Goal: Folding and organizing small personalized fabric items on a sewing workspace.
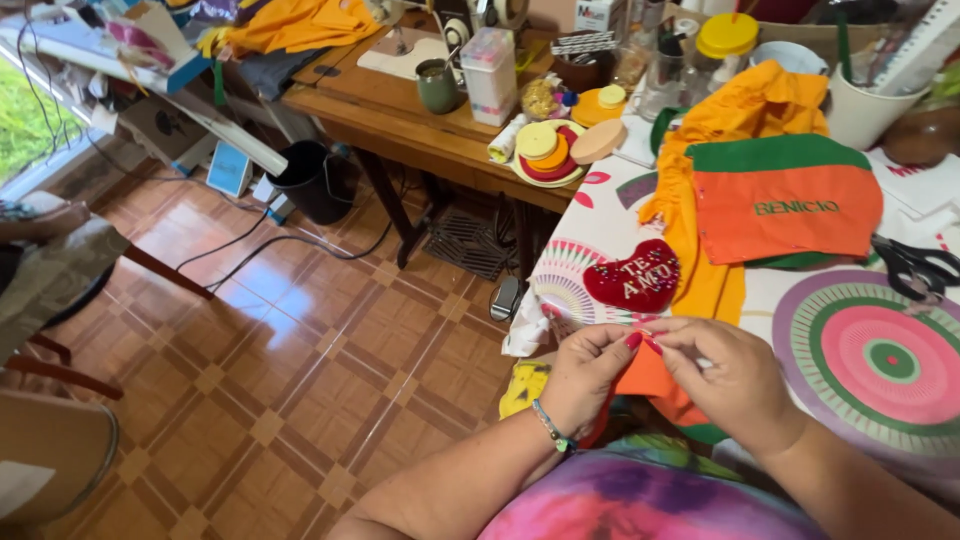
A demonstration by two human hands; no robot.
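Note:
My left hand [588, 372] and my right hand [722, 368] meet fingertip to fingertip at the table's near edge, both pinching a piece of orange fabric [650, 385] that hangs down below them. Whether a needle sits between the fingers is too small to tell. Just beyond the hands lies a red heart-shaped pincushion [633, 278] studded with pins. Further back on the table rests an orange cloth piece with a green band and stitched lettering [785, 200], on top of yellow-orange fabric [745, 105].
Black scissors [915, 265] lie at the right on the patterned tablecloth [870, 360]. A wooden sewing table [400, 110] behind holds a cup, a plastic box and a plate of felt discs [550, 152]. A black bin [312, 180] and cables sit on the tiled floor.

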